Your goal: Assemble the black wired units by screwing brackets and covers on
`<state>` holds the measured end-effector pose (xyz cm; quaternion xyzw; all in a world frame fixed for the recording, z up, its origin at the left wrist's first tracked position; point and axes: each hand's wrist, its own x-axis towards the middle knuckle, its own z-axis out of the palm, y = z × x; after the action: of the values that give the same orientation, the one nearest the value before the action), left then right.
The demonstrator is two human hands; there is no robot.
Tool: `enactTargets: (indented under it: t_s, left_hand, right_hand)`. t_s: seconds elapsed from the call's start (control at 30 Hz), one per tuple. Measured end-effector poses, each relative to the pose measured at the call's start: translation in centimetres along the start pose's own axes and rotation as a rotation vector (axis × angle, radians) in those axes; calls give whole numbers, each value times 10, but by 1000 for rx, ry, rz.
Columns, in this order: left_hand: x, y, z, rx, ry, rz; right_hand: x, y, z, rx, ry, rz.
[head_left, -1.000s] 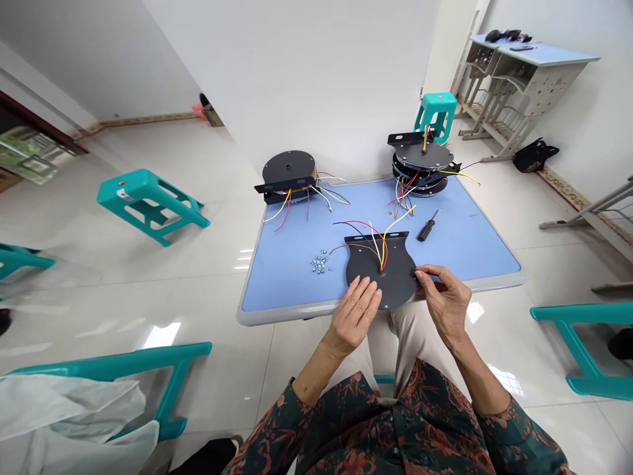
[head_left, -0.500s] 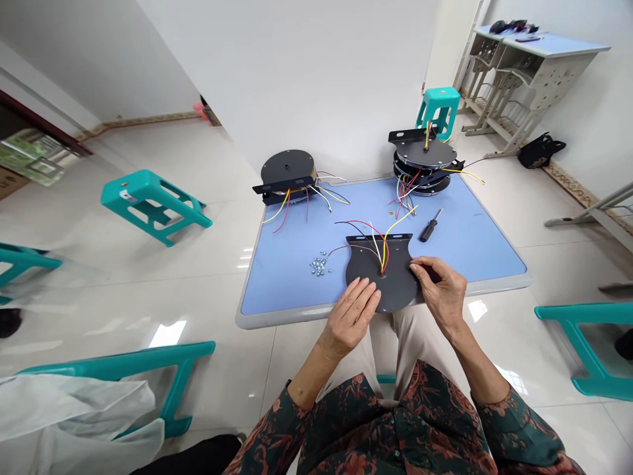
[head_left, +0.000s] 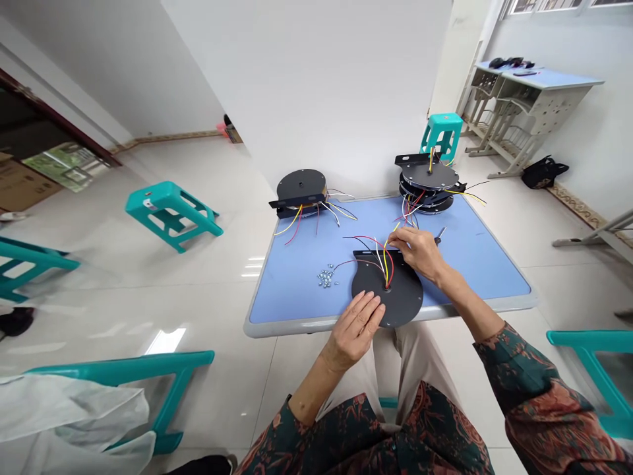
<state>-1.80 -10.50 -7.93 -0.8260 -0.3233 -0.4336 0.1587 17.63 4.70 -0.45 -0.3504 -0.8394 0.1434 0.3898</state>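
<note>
A dark round metal plate [head_left: 403, 300] with a straight slotted flange along its far side lies at the table's near edge. Red, yellow, white and black wires [head_left: 386, 267] rise from its middle. My left hand [head_left: 357, 326] rests on the plate's near left part, fingers stretched out flat. Over the flange's right end, my right hand [head_left: 418, 252] has its fingertips pinched together beside the yellow wire; what they hold, if anything, is hidden. A pile of small silver screws [head_left: 326, 277] sits left of the plate. Behind my right hand, a screwdriver [head_left: 439, 237] shows only partly.
On the blue table [head_left: 291, 290], a similar round assembly [head_left: 302, 188] with loose wires stands at the back left. Several more are stacked [head_left: 429, 181] at the back right, against the wall side. Teal stools [head_left: 171, 211] stand on the floor around; desks [head_left: 539, 79] are at far right.
My right hand has moved from the plate's right edge away from me to its far flange, partly covering the screwdriver. My left hand stays on the plate. The view has shifted slightly.
</note>
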Motion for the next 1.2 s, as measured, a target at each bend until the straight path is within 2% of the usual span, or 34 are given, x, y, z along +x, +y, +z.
enactTargets:
  t_s: [0.17,0.43,0.8,1.2]
  left_hand:
    - [0,-1,-1,-24,-14,-27]
    - [-3,-1,1,-51,-29,-50]
    - [0,2,3,-24,-13,-59]
    - [2,1,-3,-127,-86,-93]
  right_hand:
    - [5,12,5,185,-130,129]
    - [9,23,8,476,-176,331]
    - [12,19,6,541,-202,364]
    - [13,21,3,566,-246,393]
